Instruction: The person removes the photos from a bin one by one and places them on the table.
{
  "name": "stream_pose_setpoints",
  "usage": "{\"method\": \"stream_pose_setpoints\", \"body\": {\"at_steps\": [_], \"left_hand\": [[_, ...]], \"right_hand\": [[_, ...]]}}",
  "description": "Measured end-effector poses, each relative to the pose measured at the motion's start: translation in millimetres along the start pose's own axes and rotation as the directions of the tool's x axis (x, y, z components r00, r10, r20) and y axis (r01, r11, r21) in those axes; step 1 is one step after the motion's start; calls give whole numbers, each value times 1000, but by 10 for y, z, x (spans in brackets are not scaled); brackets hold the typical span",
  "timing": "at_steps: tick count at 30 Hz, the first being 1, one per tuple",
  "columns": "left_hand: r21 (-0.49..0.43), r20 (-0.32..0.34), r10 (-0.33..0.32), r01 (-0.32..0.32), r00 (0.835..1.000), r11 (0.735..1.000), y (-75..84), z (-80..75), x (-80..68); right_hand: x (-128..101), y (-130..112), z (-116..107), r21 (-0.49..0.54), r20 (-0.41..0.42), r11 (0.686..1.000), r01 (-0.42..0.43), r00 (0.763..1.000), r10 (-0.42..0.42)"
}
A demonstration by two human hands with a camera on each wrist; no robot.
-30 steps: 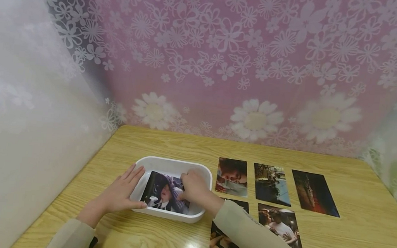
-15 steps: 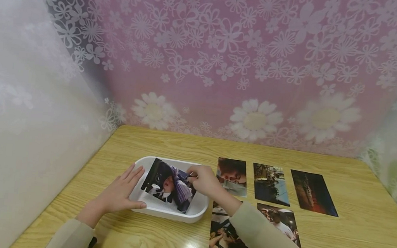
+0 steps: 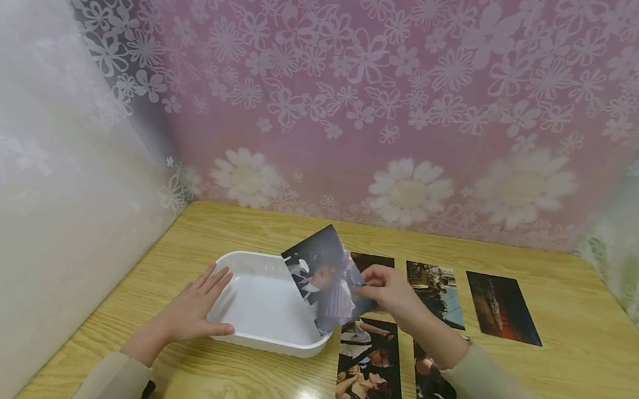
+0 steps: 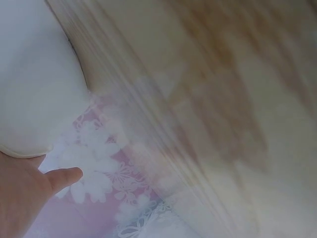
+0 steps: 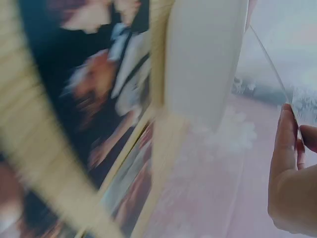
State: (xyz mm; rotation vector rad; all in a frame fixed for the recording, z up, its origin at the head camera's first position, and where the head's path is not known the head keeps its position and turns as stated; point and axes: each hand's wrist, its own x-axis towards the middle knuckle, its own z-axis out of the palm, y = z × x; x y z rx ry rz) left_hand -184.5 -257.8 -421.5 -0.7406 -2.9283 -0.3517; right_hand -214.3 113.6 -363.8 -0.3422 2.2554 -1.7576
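A white tray (image 3: 260,311) sits on the wooden table, its bare white floor showing. My left hand (image 3: 192,308) rests at its left side, fingers straight on the rim and thumb along the front edge. The left wrist view shows that thumb beside the tray wall (image 4: 39,84). My right hand (image 3: 402,300) pinches a photo print (image 3: 319,274) by its right edge between thumb and fingers. Tilted, the print hangs over the tray's right side, hiding that part of the rim. In the right wrist view the print (image 5: 270,62) appears nearly edge-on.
Several photo prints lie in two rows right of the tray: one in front (image 3: 370,369), one at the back (image 3: 436,294), one far right (image 3: 504,308). My right hand and sleeve partly cover others. A floral cloth (image 3: 332,106) hangs behind the table (image 3: 237,381).
The photo print has been lifted out of the tray and carried right and upward, turning on the way. My right hand moved right with it. The left hand stays in place.
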Motion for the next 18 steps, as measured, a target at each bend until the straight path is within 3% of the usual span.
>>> {"method": "stream_pose_setpoints", "body": {"at_steps": [8,18], "left_hand": [[-2,8,10,-10,1000,1000,8,7,47],[-6,7,-4,4,1000,1000,-3,-21,-4]], "right_hand": [[-518,254,-625,116,-21,989,-89,996,92],[-1218,817,-1341,242,6,940,-242,969,248]]}}
